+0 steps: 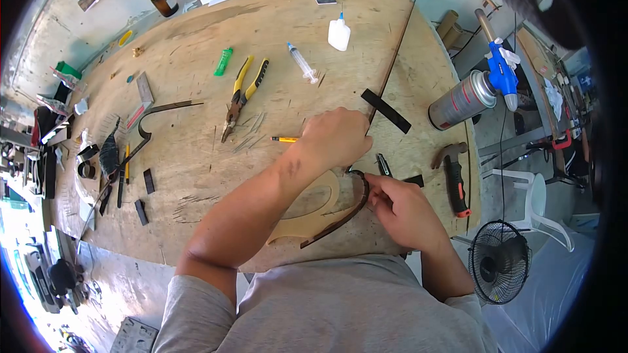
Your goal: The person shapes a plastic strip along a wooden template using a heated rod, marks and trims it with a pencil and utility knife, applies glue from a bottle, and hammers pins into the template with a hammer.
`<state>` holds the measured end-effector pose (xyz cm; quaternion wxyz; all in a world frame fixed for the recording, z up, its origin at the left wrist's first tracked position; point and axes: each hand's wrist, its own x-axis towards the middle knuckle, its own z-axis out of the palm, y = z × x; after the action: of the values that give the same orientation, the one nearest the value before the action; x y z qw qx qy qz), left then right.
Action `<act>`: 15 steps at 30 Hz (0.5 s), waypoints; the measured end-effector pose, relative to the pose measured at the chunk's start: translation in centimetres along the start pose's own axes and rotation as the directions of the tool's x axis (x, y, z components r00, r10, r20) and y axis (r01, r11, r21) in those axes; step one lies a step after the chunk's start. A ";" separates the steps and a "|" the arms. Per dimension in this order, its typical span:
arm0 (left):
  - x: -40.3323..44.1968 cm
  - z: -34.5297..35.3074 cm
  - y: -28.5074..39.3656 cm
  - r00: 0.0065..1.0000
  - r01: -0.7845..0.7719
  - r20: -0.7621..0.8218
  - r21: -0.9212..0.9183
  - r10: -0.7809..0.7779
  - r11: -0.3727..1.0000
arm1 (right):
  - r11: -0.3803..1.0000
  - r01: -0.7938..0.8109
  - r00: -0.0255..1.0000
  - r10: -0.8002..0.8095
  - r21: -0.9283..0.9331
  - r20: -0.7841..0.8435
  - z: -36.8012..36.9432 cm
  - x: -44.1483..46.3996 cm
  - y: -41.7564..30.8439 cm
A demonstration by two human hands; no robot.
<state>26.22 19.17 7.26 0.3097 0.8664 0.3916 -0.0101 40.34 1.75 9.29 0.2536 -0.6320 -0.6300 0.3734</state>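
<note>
My left hand (339, 136) reaches across the middle of the wooden workbench, its fingers curled closed. What it holds, if anything, is hidden beneath it. My right hand (400, 208) pinches the upper end of a dark, curved strip (332, 229). That strip runs along the outer edge of a pale, curved wooden piece (299, 227) with an open loop, partly covered by my left forearm. Close to my hands lie a yellow pencil (284, 139), a black utility knife (384, 165) and a flat black strip (386, 111).
Yellow-handled pliers (240, 95), a syringe (302, 63) and a white glue bottle (339, 33) are farther back. A blow torch (464, 98) and a hammer (453, 176) occupy the right side. A fan (500, 261) stands beyond the bench edge.
</note>
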 end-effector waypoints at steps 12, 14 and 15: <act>-0.6 -1.0 0.3 0.996 0.039 0.079 -0.009 -0.039 0.999 | 0.999 0.021 1.000 -0.021 -0.030 -0.010 -0.7 0.3 0.1; -0.4 -0.9 0.1 0.995 0.044 0.086 -0.013 -0.043 0.999 | 0.997 0.047 0.999 -0.048 -0.053 -0.013 -0.5 0.4 0.4; -0.5 -0.9 -0.1 0.997 0.031 0.072 -0.030 -0.029 0.999 | 0.996 0.055 0.998 -0.056 -0.069 -0.014 -0.2 0.4 0.5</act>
<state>25.66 19.38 8.04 0.3368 0.8545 0.3936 -0.0395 40.76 2.10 8.97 0.2471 -0.6254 -0.6578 0.3392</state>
